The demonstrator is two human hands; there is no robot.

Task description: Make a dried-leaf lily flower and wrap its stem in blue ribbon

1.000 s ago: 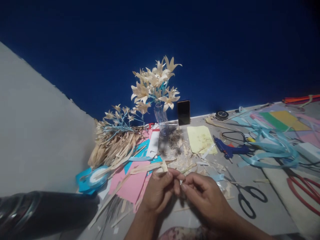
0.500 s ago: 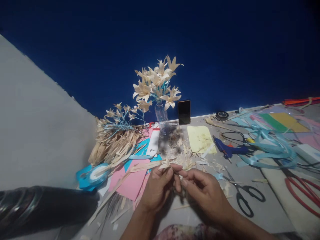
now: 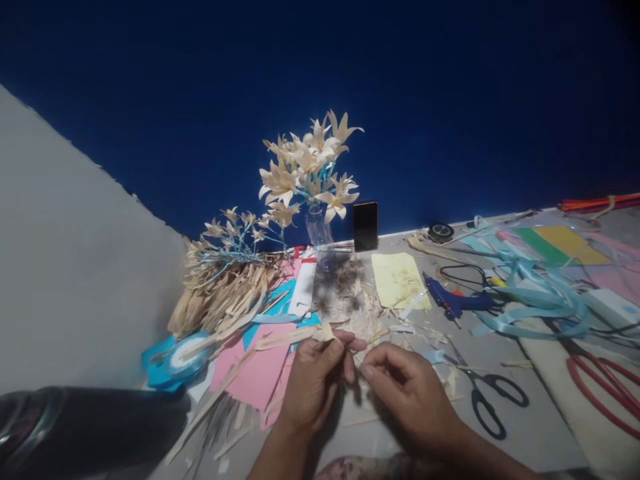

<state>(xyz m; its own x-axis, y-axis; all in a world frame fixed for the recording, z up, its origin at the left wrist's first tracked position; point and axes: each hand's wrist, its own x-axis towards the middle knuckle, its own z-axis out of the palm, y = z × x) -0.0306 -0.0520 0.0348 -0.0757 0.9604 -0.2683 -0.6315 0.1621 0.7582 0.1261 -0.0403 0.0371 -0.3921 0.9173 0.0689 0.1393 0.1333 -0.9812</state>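
Observation:
My left hand [image 3: 313, 380] pinches a small pale husk flower [image 3: 327, 331] between thumb and fingers, its petals poking up above the thumb. Fingers hide its lower part. Just to the right, my right hand [image 3: 413, 387] is closed in a pinch, its fingertips a little apart from the left fingers. Whatever it holds, if anything, is too small to make out. Beyond both hands lie pale husk scraps [image 3: 367, 313]. Black-handled scissors [image 3: 493, 393] rest to the right of my right hand.
A clear vase [image 3: 320, 237] with cream flowers [image 3: 310, 160] stands at the back beside a phone [image 3: 365, 227]. Dried husks [image 3: 225, 293] and pink paper [image 3: 255, 367] lie left. A blue glue gun [image 3: 455, 297], light-blue ribbon [image 3: 545, 300] and red-handled scissors [image 3: 600, 387] lie right.
My right hand has drawn slightly away from the left fingers, leaving a small gap. The left hand keeps its pinch on the flower, whose petals have turned a little. The view shifts slightly.

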